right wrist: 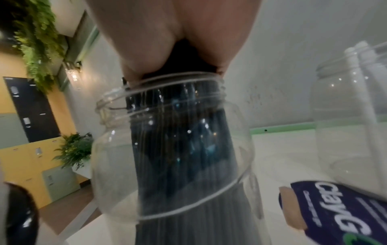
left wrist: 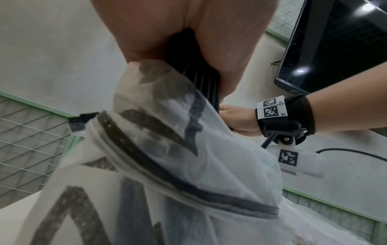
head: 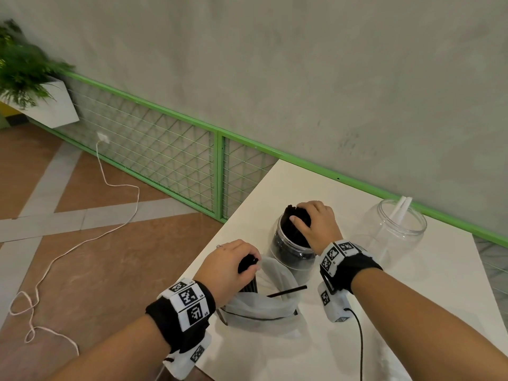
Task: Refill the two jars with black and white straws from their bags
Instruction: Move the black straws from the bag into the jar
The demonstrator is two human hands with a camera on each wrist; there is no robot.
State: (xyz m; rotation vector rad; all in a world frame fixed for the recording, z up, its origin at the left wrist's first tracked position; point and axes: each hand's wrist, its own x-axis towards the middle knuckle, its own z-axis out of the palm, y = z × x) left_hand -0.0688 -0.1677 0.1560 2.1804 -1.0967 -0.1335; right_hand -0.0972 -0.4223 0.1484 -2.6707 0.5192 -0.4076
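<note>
A clear jar near the table's left edge is packed with black straws. My right hand grips the top of that bundle above the jar's mouth. My left hand grips a smaller bunch of black straws that stands in a translucent white bag. One loose black straw lies across the bag's mouth. A second clear jar at the right holds two white straws.
The white table ends at its left edge just beside my left wrist, with tiled floor and a white cable below. A green railing runs along the wall. A dark monitor and a blue-labelled pack sit at the right.
</note>
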